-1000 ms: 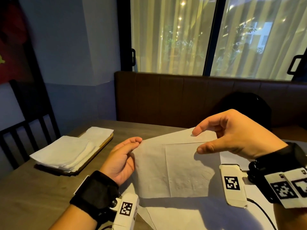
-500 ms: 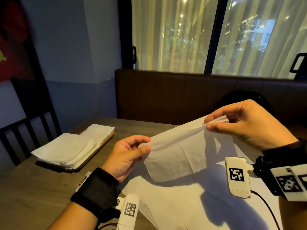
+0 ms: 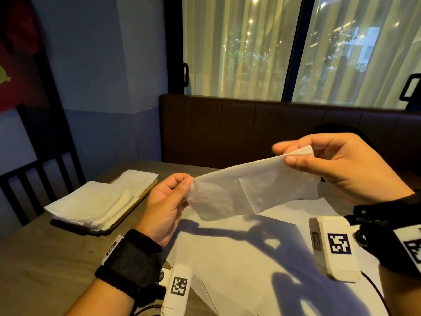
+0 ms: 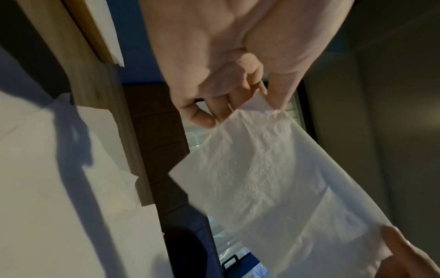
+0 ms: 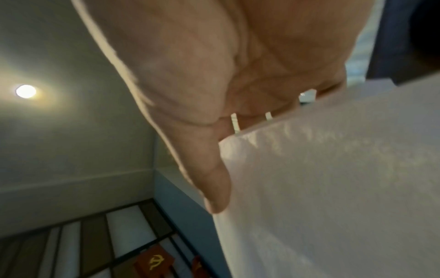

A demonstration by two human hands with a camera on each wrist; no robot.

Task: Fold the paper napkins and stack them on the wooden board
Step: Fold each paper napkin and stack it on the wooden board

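We've got one napkin (image 3: 252, 190) up in the air over the tabletop, left hand (image 3: 166, 201) pinching one end, right hand (image 3: 341, 165) the other, partly folded. A folded stack (image 3: 95, 199) sits on the wooden board (image 3: 145, 192) near the left edge; loose sheets (image 3: 239, 265) below await folding.

Dim warm room, ceiling lamp (image 5: 25, 91) glaring, hard shadows below, wrist views seemingly motion-blurred.

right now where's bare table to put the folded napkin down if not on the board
Bare table shows in front of the wooden board, left of the left hand. A narrower strip lies behind the board toward the bench. Flat napkins cover the tabletop under both hands, and the board itself carries a stack.
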